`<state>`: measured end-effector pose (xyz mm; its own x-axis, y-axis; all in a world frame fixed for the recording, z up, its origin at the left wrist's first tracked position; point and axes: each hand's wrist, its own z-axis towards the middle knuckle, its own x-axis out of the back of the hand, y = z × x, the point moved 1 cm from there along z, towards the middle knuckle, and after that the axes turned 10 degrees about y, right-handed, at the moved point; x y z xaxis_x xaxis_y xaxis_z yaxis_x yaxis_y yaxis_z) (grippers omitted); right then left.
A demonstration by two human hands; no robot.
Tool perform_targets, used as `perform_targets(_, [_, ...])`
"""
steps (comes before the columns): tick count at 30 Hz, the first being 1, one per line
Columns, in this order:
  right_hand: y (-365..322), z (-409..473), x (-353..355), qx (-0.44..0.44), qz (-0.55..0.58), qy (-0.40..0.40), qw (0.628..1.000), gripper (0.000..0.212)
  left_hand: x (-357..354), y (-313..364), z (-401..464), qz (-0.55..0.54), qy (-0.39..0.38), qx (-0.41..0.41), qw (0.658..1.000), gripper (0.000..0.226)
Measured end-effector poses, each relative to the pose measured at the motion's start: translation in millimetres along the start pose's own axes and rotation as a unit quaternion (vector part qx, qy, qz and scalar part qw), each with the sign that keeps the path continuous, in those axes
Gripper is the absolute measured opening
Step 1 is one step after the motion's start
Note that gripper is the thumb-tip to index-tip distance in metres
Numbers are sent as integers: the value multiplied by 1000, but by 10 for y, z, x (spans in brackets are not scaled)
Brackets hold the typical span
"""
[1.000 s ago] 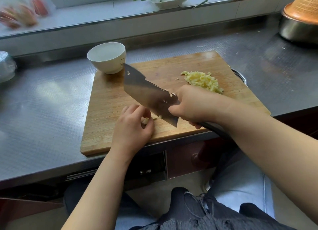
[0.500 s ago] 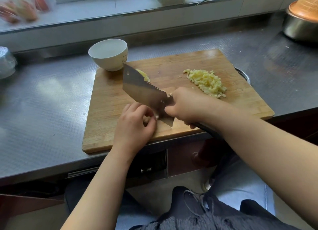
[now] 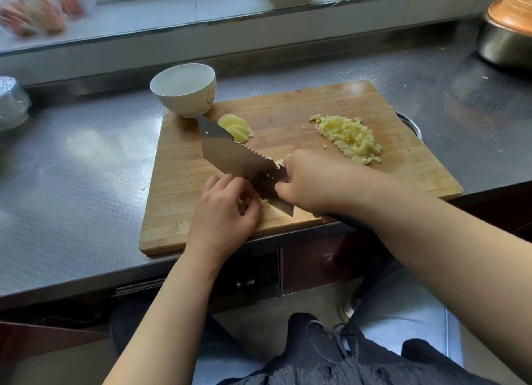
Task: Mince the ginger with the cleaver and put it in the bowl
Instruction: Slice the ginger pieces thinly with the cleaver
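Revealing ginger slices (image 3: 236,128) previously hidden behind the cleaver (image 3: 239,163).

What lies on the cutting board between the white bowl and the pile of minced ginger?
In the head view, a few ginger slices lie fanned on the cutting board between the white bowl and the minced ginger, partly behind the cleaver tip.

I count one cleaver (image 3: 230,157), one bowl (image 3: 184,89), one cutting board (image 3: 403,165), two ginger heaps (image 3: 349,138) and two hands (image 3: 221,214).
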<state>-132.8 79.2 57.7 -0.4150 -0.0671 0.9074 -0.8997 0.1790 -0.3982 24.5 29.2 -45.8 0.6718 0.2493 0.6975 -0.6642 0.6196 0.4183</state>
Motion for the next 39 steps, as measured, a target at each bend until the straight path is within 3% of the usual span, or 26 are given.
perform_targets(5, [-43, 102, -58, -17, 32, -18, 999, 24, -11, -4, 0, 7, 4, 2, 1000, 15])
perform_targets(10, [108, 134, -25, -39, 146, -35, 988, 16, 38, 6, -35, -6, 6, -3, 1000, 8])
perform_targets(25, [-20, 55, -2, -8, 21, -28, 999, 22, 37, -30, -39, -5, 2, -2, 1000, 9])
perform_targets(28, [-66, 108, -58, -13, 28, -31, 999, 23, 50, -28, -38, -6, 0, -1, 1000, 2])
perform_targets(33, [58, 156, -66, -35, 137, -34, 989, 17, 90, 0, -42, -2, -10, -3, 1000, 12])
perform_targets(39, [63, 85, 2, -16, 106, -18, 994, 23, 116, -23, -40, -32, -18, 12, 999, 12])
